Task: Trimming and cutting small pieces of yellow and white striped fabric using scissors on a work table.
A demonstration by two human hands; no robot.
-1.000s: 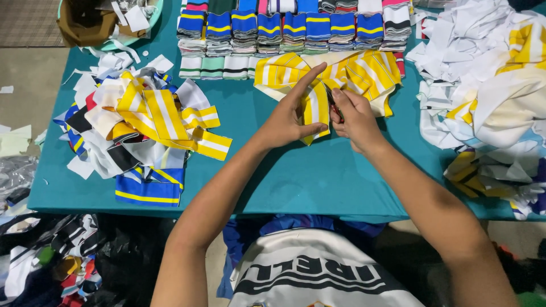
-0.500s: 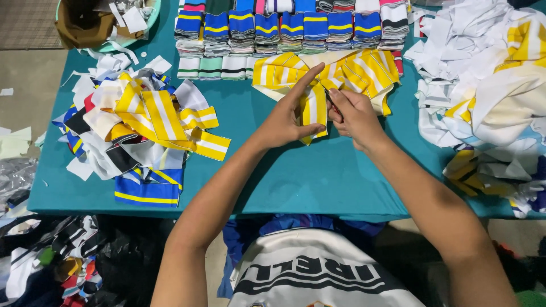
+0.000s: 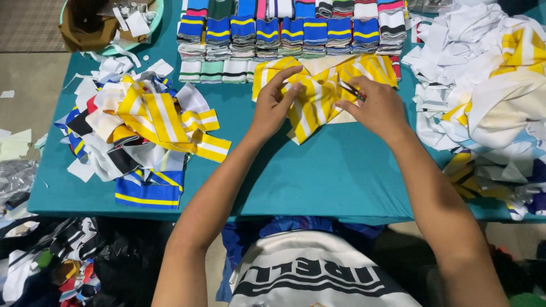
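A yellow-and-white striped knit piece (image 3: 311, 108) lies spread on the teal table (image 3: 341, 176), on top of more striped pieces of the same kind (image 3: 369, 67). My left hand (image 3: 274, 105) presses and pinches its left edge. My right hand (image 3: 376, 108) rests on its right side, with a thin dark tool (image 3: 351, 90), possibly small snips, held under the fingers.
Rows of folded striped collars (image 3: 284, 31) line the far edge. A heap of loose striped scraps (image 3: 142, 125) lies at the left, white and yellow fabric (image 3: 489, 91) piles at the right. A green basin with scraps (image 3: 108, 23) stands at the back left. Bags sit on the floor.
The striped piece was held narrow between both hands; now it is spread wider and flatter, and my hands have moved apart and slightly toward the far edge.
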